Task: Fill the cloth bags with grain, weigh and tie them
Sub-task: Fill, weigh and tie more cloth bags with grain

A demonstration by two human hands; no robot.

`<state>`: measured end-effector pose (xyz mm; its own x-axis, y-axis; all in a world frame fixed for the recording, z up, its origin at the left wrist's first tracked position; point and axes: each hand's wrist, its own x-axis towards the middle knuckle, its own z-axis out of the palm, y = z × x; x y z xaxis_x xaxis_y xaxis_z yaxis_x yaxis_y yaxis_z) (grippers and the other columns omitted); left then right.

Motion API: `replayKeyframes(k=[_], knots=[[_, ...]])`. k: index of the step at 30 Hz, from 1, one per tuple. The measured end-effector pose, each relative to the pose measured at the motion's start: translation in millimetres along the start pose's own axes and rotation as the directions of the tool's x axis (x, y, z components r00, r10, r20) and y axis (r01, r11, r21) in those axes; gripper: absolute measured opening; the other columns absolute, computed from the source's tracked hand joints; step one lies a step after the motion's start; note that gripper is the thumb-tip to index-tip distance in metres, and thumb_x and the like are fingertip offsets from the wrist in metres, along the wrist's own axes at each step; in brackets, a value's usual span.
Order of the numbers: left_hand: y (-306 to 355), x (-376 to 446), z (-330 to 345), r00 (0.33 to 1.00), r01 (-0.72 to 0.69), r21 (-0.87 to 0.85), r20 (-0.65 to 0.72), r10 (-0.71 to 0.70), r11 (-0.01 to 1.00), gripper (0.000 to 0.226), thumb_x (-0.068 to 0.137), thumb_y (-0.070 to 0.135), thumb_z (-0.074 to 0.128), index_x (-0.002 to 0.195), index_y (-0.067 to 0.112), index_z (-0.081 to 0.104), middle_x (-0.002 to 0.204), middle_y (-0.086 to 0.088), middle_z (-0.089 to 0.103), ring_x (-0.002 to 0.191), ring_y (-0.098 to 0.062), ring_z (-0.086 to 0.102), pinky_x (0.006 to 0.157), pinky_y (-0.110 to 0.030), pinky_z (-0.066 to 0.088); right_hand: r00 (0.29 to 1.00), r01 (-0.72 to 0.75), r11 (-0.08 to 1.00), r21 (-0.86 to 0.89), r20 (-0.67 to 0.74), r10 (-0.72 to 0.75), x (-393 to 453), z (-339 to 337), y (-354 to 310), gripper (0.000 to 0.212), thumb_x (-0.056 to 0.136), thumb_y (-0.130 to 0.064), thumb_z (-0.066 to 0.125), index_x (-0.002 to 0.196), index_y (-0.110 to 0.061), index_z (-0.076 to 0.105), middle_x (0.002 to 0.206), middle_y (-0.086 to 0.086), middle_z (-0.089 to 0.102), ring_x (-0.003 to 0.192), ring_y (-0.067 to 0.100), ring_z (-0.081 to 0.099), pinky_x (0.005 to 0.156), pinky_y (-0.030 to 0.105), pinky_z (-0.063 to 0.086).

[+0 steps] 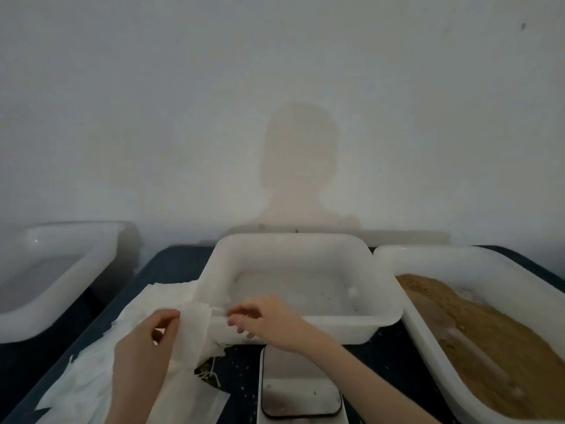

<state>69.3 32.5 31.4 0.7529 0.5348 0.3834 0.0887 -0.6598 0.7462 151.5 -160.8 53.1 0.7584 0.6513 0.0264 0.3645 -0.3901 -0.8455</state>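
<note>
Over the dark tabletop: both hands meet at the near rim of the empty white plastic tub (305,252) in the middle, with one thin white cloth bag (195,328) held up between them.
Left hand (143,356): fingers curled, pinching the bag's left edge near its top.
Right hand (263,319): fingertips pinched on the bag's other edge, where a thin drawstring seems to trail; whether it grips cloth or cord I cannot tell.
Bag: limp and flat, so I judge it unfilled, its mouth only being worked apart.
Step in hand: opening a fresh bag, before any filling.
Spare bags: a loose pile of white cloth bags (91,371) lies on the table under the left hand.
Grain: brown grain (477,341) sits banked in the white plastic tub on the right (428,255), well apart from the held bag.
Scale: a small white scale with a dark glossy plate (301,393) sits just below the right wrist, nothing on it.
Far left: another white plastic tub (61,255), contents unclear.
Next move calls for: spreading the mouth wide, holding it open with one hand, and carrying it across to the grain.
Care: cloth is flimsy; the mouth may collapse while scooping.
</note>
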Motion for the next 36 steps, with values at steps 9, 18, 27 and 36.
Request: replayKeyframes(k=[9,18,27,36], knots=[[29.4,-11.2,22.0,0.990,-0.136,-0.039,0.018,0.137,0.990,0.021,0.084,0.009,0.065,0.081,0.030,0.064,0.075,0.020,0.061,0.064,-0.004,0.056,0.056,-0.013,0.040,0.994,-0.077,0.907,0.414,-0.041,0.103,0.2,26.1,-4.1,0.019,0.098,-0.027,0.053,0.101,-0.012,0.065,0.093,0.003,0.070,0.072,0.001,0.066,0.071,0.019,0.056],[58.2,-7.5,49.0,0.990,-0.137,-0.083,0.022,0.139,0.987,0.014,0.089,0.015,0.059,0.092,0.027,0.064,0.079,0.014,0.063,0.070,-0.006,0.055,0.065,-0.019,0.040,0.965,-0.097,0.781,0.617,-0.134,0.226,-16.1,-11.1,6.8,0.010,0.093,-0.008,0.059,0.089,-0.006,0.068,0.081,0.002,0.070,0.076,0.010,0.068,0.077,0.021,0.055],[99.6,-23.4,68.1,0.906,-0.334,-0.108,0.238,0.350,0.936,0.013,0.077,0.051,0.062,0.085,0.042,0.058,0.079,0.020,0.060,0.075,0.003,0.053,0.060,-0.011,0.038,0.848,0.029,0.837,0.547,-0.457,0.270,-25.0,-29.4,15.5,0.020,0.084,-0.019,0.073,0.095,-0.005,0.062,0.076,0.008,0.074,0.069,0.017,0.072,0.059,0.022,0.055],[109.0,-16.8,75.0,0.916,-0.220,-0.131,0.313,0.251,0.967,0.011,0.085,0.039,0.062,0.076,0.038,0.057,0.076,0.019,0.064,0.071,0.005,0.059,0.065,-0.013,0.043,0.878,0.149,0.869,0.472,-0.468,0.103,-40.3,-43.4,23.1,0.006,0.094,-0.009,0.059,0.091,-0.007,0.054,0.072,0.003,0.072,0.066,0.016,0.070,0.058,0.021,0.054]])
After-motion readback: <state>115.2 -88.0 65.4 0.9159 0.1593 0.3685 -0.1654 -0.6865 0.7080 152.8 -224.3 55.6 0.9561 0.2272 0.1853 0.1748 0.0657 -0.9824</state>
